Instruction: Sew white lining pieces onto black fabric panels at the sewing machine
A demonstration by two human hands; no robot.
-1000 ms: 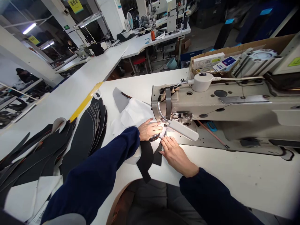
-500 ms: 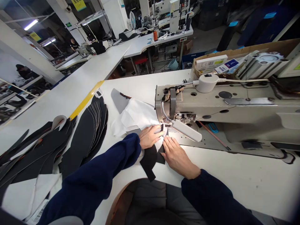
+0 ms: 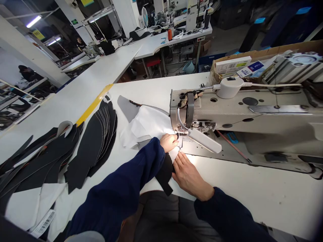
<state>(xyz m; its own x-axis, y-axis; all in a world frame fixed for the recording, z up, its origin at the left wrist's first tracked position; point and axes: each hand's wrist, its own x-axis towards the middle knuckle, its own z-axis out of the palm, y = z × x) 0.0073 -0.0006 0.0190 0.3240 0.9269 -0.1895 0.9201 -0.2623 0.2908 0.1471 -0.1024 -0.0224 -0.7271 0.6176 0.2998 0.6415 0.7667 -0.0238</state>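
Note:
Under the head of a sewing machine [image 3: 212, 111] lies a layered work piece, with white fabric [image 3: 143, 124] spread to the left and a black panel [image 3: 164, 173] hanging toward me. My left hand [image 3: 169, 143] is closed, its fingers curled at the edge of the piece beside the presser foot. A small dark thing shows at its fingertips, too small to name. Just in front of the foot, my right hand [image 3: 189, 174] lies flat with fingers stretched out, pressing on the piece. The needle area is partly hidden by a white lamp [image 3: 205, 140].
Stacked black cut panels [image 3: 93, 144] and a looser pile [image 3: 42, 161] lie on the left of the white table [image 3: 252, 191]. Behind the machine stands a cardboard box [image 3: 213, 72] of parts. A pink stick [image 3: 234, 146] and blue clip [image 3: 231, 137] rest under the machine arm.
My left hand has shifted right and its fingers have curled in closer to the foot. My right hand stays flat, slightly lower. The view has moved a little.

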